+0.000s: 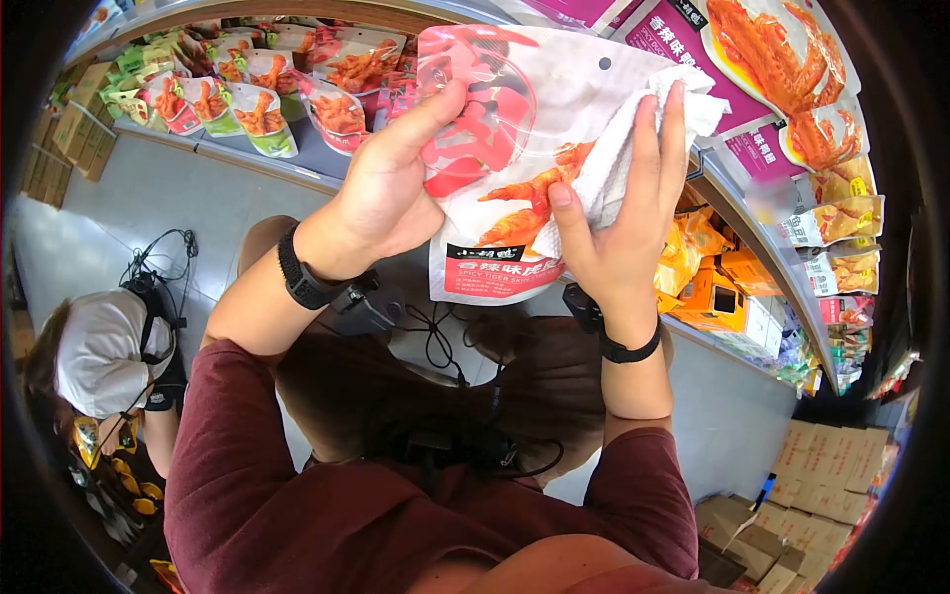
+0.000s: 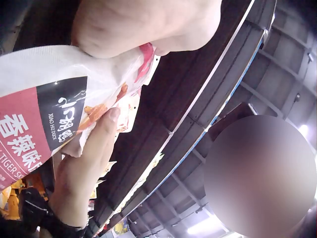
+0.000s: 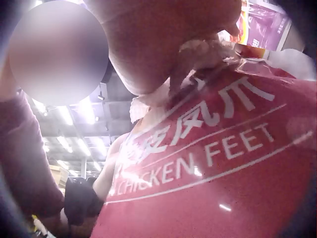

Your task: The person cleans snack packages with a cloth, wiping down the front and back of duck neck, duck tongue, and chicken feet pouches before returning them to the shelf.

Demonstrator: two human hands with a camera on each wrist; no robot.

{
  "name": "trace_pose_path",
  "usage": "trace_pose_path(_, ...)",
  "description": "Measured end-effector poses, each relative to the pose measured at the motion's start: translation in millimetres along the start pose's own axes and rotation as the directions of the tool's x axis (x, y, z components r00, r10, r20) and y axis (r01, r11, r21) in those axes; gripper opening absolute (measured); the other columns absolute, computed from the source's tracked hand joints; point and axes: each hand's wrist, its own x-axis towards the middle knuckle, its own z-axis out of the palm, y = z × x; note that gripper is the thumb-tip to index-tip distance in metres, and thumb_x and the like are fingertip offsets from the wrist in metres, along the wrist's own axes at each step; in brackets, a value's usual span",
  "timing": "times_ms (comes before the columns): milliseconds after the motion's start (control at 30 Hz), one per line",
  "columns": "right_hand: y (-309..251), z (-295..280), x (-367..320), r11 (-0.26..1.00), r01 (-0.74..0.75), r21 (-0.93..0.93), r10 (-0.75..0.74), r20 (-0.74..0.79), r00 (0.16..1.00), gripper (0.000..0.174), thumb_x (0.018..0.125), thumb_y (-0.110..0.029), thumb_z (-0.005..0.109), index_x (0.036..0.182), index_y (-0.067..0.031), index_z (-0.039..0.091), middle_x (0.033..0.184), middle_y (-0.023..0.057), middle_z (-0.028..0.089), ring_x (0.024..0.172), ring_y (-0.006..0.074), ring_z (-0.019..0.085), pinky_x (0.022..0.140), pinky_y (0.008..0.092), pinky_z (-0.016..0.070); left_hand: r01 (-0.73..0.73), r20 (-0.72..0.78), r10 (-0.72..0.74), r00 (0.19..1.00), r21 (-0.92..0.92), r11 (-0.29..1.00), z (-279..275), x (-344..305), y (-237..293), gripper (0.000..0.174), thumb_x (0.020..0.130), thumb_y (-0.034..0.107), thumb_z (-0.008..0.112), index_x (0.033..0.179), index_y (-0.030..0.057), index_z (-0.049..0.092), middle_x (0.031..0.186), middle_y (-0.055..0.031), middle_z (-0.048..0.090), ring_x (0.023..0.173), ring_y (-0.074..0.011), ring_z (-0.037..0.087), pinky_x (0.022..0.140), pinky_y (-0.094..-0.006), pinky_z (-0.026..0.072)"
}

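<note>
The snack packet (image 1: 515,129) is held before the far shelf (image 1: 297,163), gripped at its left edge by the left hand (image 1: 391,188). A cloth (image 1: 607,170) is pressed on it by the flat-fingered right hand (image 1: 623,223). Wiping is judged underway; further strokes require a steady grip.

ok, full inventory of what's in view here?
bag: one, white and red, held up in front of the shelf
cloth: one, white, on the bag's right side
shelf packs: many, red, orange, green and purple, along the shelf
cartons: several, brown, on the floor lower right, more upper left
other person: one, white cap, crouching lower left
wristbands: two, black, one on each wrist
left hand: grips the bag's left edge, thumb on the front
right hand: straight fingers press the cloth on the bag
</note>
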Motion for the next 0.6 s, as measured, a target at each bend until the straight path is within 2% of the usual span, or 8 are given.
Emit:
trace_pose_path(200, 11, -6, -1, 0.997, -0.074, -0.003, 0.074, -0.012, 0.997, 0.085, 0.079, -0.035, 0.07, 0.141, 0.0073, 0.03, 0.149, 0.0317, 0.02, 0.133, 0.0481, 0.029, 0.106, 0.0517, 0.0264, -0.005, 0.01, 0.005, 1.0, 0.016, 1.0, -2, 1, 2, 0.04, 0.098, 0.031, 0.048, 0.13, 0.0058, 0.048, 0.127, -0.009, 0.058, 0.116, -0.0218, 0.056, 0.102, -0.04, 0.0409)
trace_pose_path(267, 11, -6, -2, 0.996, -0.09, 0.003, 0.09, -0.013, 0.996, 0.085, 0.08, -0.035, 0.07, 0.141, 0.0073, 0.029, 0.149, 0.032, 0.018, 0.134, 0.048, 0.027, 0.107, 0.0519, 0.0253, -0.019, -0.048, 0.02, 0.999, 0.022, 1.0, -2, 0, 1, 0.041, 0.098, 0.03, 0.048, 0.13, 0.0053, 0.048, 0.127, -0.0093, 0.058, 0.116, -0.0219, 0.056, 0.102, -0.0399, 0.0412)
trace_pose_path(400, 5, -4, -4, 0.99, -0.117, 0.079, 0.116, 0.022, 0.993, 0.085, 0.081, -0.034, 0.069, 0.142, 0.0073, 0.027, 0.149, 0.0326, 0.017, 0.135, 0.0482, 0.026, 0.108, 0.0516, 0.0242, -0.013, -0.079, 0.013, 0.997, 0.005, 1.0, 1, 0, 1, 0.039, 0.098, 0.031, 0.047, 0.128, 0.0058, 0.049, 0.124, -0.009, 0.059, 0.114, -0.0214, 0.057, 0.101, -0.0398, 0.0423)
trace_pose_path(467, 1, -1, -8, 0.98, -0.109, 0.168, 0.095, 0.089, 0.992, 0.09, 0.079, -0.036, 0.071, 0.143, 0.007, 0.024, 0.149, 0.0324, 0.016, 0.137, 0.0466, 0.024, 0.11, 0.0503, 0.0224, -0.094, -0.097, 0.109, 0.989, 0.146, 0.985, 4, -4, -2, 0.04, 0.099, 0.034, 0.046, 0.125, 0.0036, 0.051, 0.119, -0.009, 0.061, 0.111, -0.0212, 0.058, 0.101, -0.0374, 0.0422)
trace_pose_path(500, -6, 0, -10, 0.967, -0.107, 0.231, 0.076, 0.14, 0.987, 0.095, 0.077, -0.038, 0.073, 0.144, 0.0068, 0.022, 0.15, 0.0323, 0.015, 0.138, 0.0455, 0.022, 0.111, 0.0494, 0.0209, -0.096, -0.094, 0.111, 0.989, 0.146, 0.985, 2, -8, -6, 0.04, 0.099, 0.034, 0.046, 0.125, 0.0036, 0.051, 0.119, -0.009, 0.061, 0.111, -0.0212, 0.058, 0.101, -0.0374, 0.0422)
trace_pose_path(533, -18, 1, -12, 0.918, -0.152, 0.365, 0.08, 0.206, 0.975, 0.104, 0.072, -0.04, 0.077, 0.145, 0.006, 0.018, 0.15, 0.0315, 0.014, 0.139, 0.0444, 0.02, 0.112, 0.0486, 0.0194, -0.049, -0.139, 0.141, 0.98, 0.517, 0.855, -2, -12, -11, 0.041, 0.1, 0.035, 0.043, 0.123, 0.0023, 0.051, 0.116, -0.0093, 0.062, 0.109, -0.0219, 0.059, 0.1, -0.0365, 0.042)
trace_pose_path(567, -30, 3, -15, 0.848, -0.203, 0.489, 0.074, 0.271, 0.96, 0.114, 0.067, -0.041, 0.081, 0.146, 0.0052, 0.014, 0.151, 0.0306, 0.012, 0.14, 0.0433, 0.018, 0.113, 0.0478, 0.0179, 0.026, -0.169, 0.187, 0.968, 0.805, 0.593, -2, -16, -14, 0.043, 0.1, 0.037, 0.041, 0.121, 0.0011, 0.052, 0.113, -0.0096, 0.063, 0.107, -0.0227, 0.06, 0.1, -0.0356, 0.0418)
trace_pose_path(600, -37, 10, -21, 0.777, -0.275, 0.566, 0.122, 0.294, 0.948, 0.122, 0.063, -0.041, 0.084, 0.147, 0.0046, 0.01, 0.151, 0.0295, 0.01, 0.141, 0.0424, 0.016, 0.113, 0.0473, 0.017, -0.106, 0.052, 0.138, 0.989, 0.9, 0.422, 9, -18, -15, 0.05, 0.101, 0.04, 0.035, 0.126, -0.0009, 0.049, 0.123, -0.0152, 0.058, 0.116, -0.0267, 0.055, 0.104, -0.0357, 0.0365)
